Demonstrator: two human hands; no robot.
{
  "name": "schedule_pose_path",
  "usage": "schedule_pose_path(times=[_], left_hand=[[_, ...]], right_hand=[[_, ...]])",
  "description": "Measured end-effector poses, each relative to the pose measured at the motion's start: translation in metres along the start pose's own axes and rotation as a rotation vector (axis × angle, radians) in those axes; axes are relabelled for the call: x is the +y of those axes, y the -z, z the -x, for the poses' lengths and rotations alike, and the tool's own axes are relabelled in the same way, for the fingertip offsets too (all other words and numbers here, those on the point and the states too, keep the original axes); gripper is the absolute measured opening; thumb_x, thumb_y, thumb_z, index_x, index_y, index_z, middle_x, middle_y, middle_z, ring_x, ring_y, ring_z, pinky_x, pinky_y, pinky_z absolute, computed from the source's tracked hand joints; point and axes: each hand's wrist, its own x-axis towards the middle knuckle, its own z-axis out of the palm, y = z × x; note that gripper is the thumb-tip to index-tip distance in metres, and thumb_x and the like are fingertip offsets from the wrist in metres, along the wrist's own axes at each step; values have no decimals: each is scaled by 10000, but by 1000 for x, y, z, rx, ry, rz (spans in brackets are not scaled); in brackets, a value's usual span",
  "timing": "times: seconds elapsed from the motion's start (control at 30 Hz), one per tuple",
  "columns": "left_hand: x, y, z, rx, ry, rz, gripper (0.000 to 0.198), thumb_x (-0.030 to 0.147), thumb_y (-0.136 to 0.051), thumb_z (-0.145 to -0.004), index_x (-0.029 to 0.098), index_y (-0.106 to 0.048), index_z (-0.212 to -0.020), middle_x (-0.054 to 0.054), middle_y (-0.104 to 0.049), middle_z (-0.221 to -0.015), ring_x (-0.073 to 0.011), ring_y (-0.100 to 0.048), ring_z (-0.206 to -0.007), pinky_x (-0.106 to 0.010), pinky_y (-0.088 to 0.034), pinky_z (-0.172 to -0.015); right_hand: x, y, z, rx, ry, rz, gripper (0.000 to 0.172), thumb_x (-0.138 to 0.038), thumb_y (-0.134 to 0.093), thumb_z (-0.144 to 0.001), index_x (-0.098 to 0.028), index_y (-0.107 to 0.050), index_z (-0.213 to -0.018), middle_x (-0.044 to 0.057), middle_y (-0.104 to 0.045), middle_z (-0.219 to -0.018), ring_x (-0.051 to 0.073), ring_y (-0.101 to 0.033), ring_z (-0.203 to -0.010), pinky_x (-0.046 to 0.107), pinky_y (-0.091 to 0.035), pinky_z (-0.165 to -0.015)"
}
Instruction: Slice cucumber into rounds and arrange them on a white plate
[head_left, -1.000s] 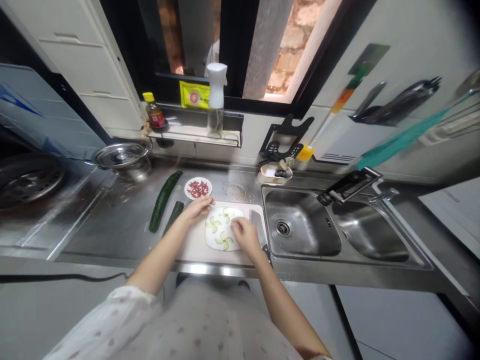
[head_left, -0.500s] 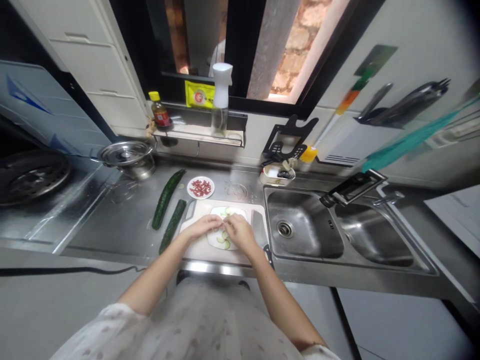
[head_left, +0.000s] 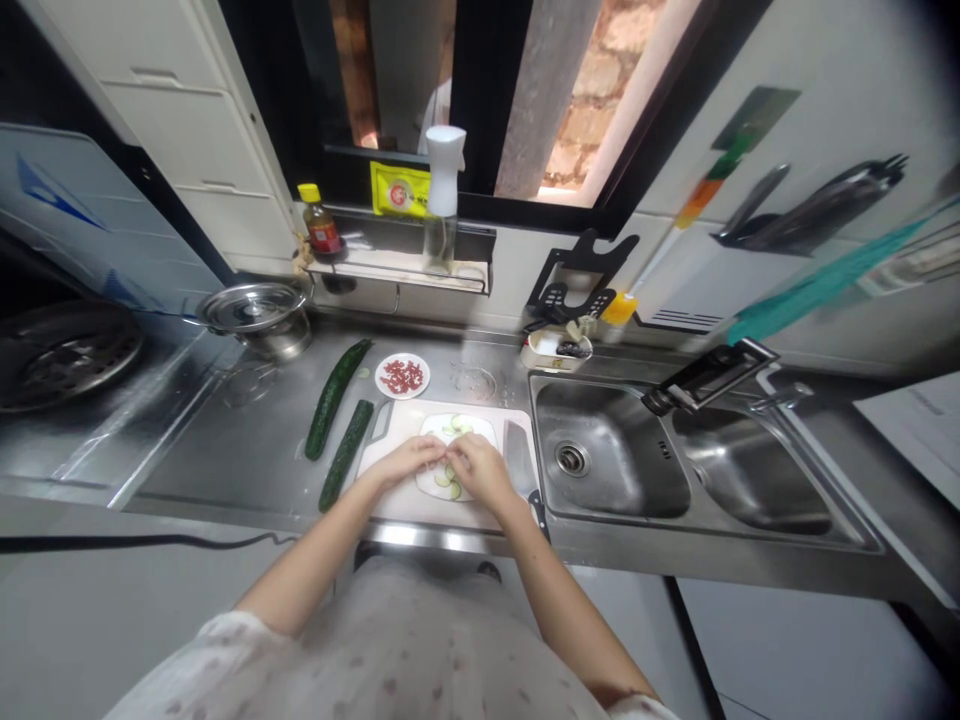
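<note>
My left hand [head_left: 412,457] and my right hand [head_left: 478,464] meet fingertip to fingertip over a white plate [head_left: 487,430]. Both are closed in a pinch, and whatever is between the fingers is too small to make out. Thin pale-green cucumber slices [head_left: 448,484] lie on the plate at the near and far sides. Under the plate is a light cutting board [head_left: 397,508], with a knife [head_left: 517,455] resting along its right side. A whole cucumber [head_left: 336,400] and a cut cucumber [head_left: 346,455] lie left of the board. Behind it sits a small plate [head_left: 381,378] of chopped red bits.
A double sink [head_left: 611,460] with a faucet [head_left: 780,398] is on the right. A steel pot [head_left: 281,338] stands at the back left, beside the stove [head_left: 67,355]. On the wall shelf [head_left: 390,272] are a sauce bottle [head_left: 321,225] and a spray bottle [head_left: 442,190].
My right fingers have drawn in slightly, closer against my left fingertips. The plates, cucumbers and knife stay where they were.
</note>
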Motion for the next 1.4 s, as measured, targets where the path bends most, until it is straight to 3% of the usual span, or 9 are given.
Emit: schedule_pose_path(times=[0.13, 0.37, 0.57, 0.8, 1.2, 1.27, 1.4], left_hand=[[0, -2, 1, 19, -20, -20, 333, 452, -685, -747, 126, -637, -790, 23, -509, -618, -86, -420, -573, -220, -291, -536], [9, -6, 4, 72, -173, -158, 333, 468, -670, -744, 142, -604, -742, 8, -534, -657, -108, -467, -632, -230, -368, -630], [7, 3, 2, 115, -225, -322, 301, 453, -613, -789, 153, -616, -764, -24, -591, -718, -142, -514, -698, -246, -400, -677], [7, 10, 3, 73, -267, -500, 255, 406, -571, -823, 159, -621, -785, -26, -626, -762, -156, -544, -724, -247, -404, -688], [6, 8, 6, 126, -263, -445, 233, 387, -591, -811, 160, -630, -781, -40, -654, -780, -175, -573, -765, -260, -436, -710], [5, 11, 5, 184, -281, -429, 213, 374, -594, -810, 163, -627, -797, -41, -652, -793, -176, -577, -778, -265, -443, -733], [0, 22, 2, 424, -295, -398, 179, 341, -592, -803, 173, -620, -858, -46, -651, -855, -176, -584, -816, -266, -449, -768]], right_hand=[[2, -4, 0, 21, -8, 12, 160, -241, -490, -886, -208, -579, -758, 41, -582, -789, 182, -514, -794, 279, -380, -730], [3, -8, 0, 71, -83, -49, 114, -252, -490, -861, -209, -571, -792, 32, -586, -776, 176, -521, -771, 269, -386, -697], [3, -5, -2, 64, -88, -108, 104, -246, -504, -851, -210, -602, -839, 32, -607, -812, 176, -543, -820, 272, -402, -733], [4, -5, -4, 10, -66, -69, 116, -250, -511, -865, -209, -609, -818, 25, -604, -802, 170, -527, -790, 267, -386, -725], [5, -14, -7, -11, -94, -98, 128, -253, -479, -874, -206, -588, -827, 13, -593, -772, 154, -519, -724, 245, -372, -661], [6, -17, -9, 0, -113, -116, 132, -264, -476, -878, -206, -589, -843, 15, -598, -781, 155, -526, -734, 244, -374, -664], [13, -24, -14, 18, -176, -137, 141, -268, -471, -880, -200, -588, -840, 18, -610, -788, 152, -530, -730, 243, -372, -666]])
